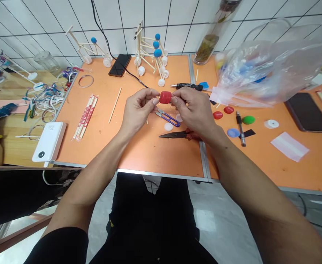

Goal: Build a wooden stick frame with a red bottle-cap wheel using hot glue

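At the centre of the dial, above the orange tabletop (pixel 161 157), I find a red cylindrical piece (pixel 165 97) held up between two bare hands. The left hand (pixel 138 110) pinches at its nine o'clock end, thumb against forefinger; the right hand (pixel 194 110) pinches at the three o'clock end in like manner. Whether a stick or pin runs through the piece, I cannot tell: the fingertips cover both ends.

Directly at six o'clock lie purple-handled snips (pixel 169 118), blades toward the left hand, with a clear disc (pixel 168 127) just beside. Black-nosed pliers (pixel 174 135) lie near five o'clock, their red grips partly behind the right hand. A black-handled tool (pixel 188 87) is noted at two o'clock, and a red cap (pixel 218 115) with a green cap (pixel 248 120) between three and four. At eleven o'clock stands a stick frame (pixel 150 51) bearing blue caps.

Findings on method, in my judgement: pressure should be light and matched on both sides, the two pinches in one line, so that the piece is neither tilted nor squeezed out. Turning is best done in small amounts — one hand steady, one rolling. The snips' points merit attention; I would want the hands above them, not lowered.
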A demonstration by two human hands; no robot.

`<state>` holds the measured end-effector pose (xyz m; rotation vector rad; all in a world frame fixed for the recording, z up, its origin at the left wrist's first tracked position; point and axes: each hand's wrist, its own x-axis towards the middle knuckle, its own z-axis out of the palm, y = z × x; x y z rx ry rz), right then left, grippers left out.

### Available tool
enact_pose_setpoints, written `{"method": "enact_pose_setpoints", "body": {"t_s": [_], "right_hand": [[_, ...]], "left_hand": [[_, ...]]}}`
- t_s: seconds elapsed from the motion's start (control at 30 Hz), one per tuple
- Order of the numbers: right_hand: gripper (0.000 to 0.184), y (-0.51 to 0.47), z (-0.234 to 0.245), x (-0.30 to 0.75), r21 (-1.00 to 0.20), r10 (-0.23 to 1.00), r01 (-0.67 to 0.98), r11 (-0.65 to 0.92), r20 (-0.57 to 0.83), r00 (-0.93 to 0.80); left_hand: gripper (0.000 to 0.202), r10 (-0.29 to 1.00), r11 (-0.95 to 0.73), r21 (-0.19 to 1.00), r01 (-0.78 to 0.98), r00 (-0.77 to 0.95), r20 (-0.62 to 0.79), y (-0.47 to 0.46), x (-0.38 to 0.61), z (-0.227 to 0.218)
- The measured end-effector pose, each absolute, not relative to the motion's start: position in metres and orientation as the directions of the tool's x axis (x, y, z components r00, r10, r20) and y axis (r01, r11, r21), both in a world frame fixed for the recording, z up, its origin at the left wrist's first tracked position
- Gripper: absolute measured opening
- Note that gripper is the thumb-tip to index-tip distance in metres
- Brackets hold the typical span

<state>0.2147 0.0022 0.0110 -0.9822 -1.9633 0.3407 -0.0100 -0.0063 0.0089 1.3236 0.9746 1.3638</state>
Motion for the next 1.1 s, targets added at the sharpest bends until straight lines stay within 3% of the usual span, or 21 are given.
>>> {"method": "enact_pose_setpoints", "body": {"t_s": [0.43, 0.73, 1.1], "right_hand": [[0.055, 0.006, -0.004, 0.212, -0.531, 0.746, 0.543, 0.650, 0.583, -0.323], [0.042, 0.009, -0.008, 0.212, -0.534, 0.755, 0.546, 0.646, 0.551, -0.355], [0.042, 0.007, -0.007, 0.211, -0.540, 0.760, 0.547, 0.639, 0.550, -0.346]], "left_hand": [[0.041, 0.973, -0.226, 0.968, -0.109, 0.021, 0.229, -0.004, -0.007, 0.000], [0.044, 0.985, -0.151, 0.980, -0.128, 0.069, 0.161, 0.001, -0.010, -0.003], [0.044, 0.985, -0.138, 0.979, -0.149, 0.085, 0.151, 0.000, -0.009, -0.003]]}}
